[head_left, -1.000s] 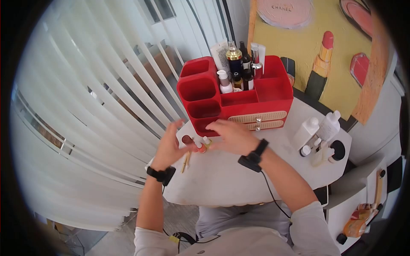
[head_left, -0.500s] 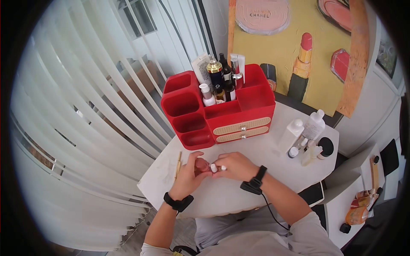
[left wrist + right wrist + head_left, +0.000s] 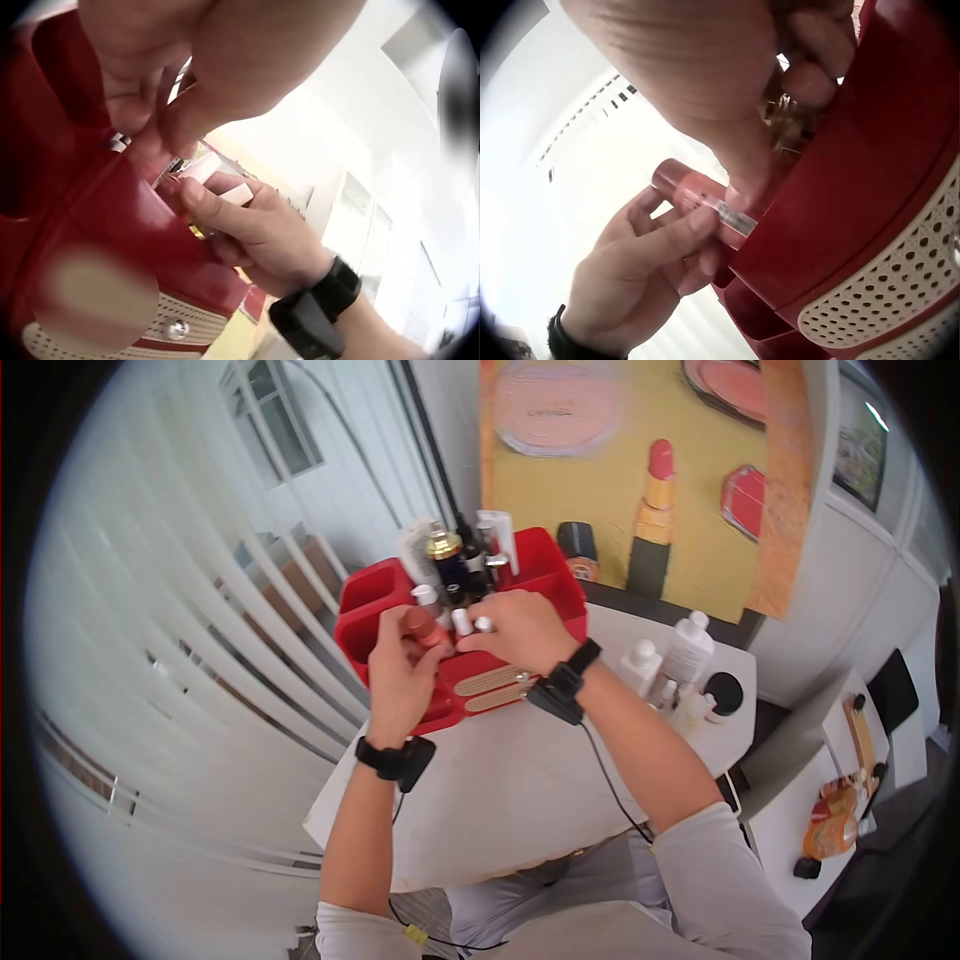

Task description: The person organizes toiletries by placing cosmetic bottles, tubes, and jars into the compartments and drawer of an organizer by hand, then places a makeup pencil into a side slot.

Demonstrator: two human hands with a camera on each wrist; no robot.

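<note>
My left hand (image 3: pixel 398 685) pinches a small reddish-pink cylindrical bottle with a darker cap (image 3: pixel 697 191), tilted at the front of the red organizer (image 3: pixel 847 210). Close beside it, my right hand (image 3: pixel 528 628) grips two small bottles, their white caps (image 3: pixel 202 166) showing between the fingers; one bottle looks red in the left wrist view. Both hands are over the organizer's front compartment, whose inside they largely hide. In the right wrist view the left hand's bottle has its lower end right at the organizer's red edge.
Behind the hands, a gold-collared dark bottle (image 3: pixel 447 555), a white pump bottle (image 3: pixel 428 600) and tubes stand in the organizer. White bottles (image 3: pixel 688 650) and a black-lidded jar (image 3: pixel 723 694) stand at the table's right. Vertical blinds (image 3: pixel 200 690) hang to the left, close to the table.
Both hands reached round small bottles on the table, took hold of them and drew them nearer. Now they have lifted them up to the organizer. The head view has shifted.
</note>
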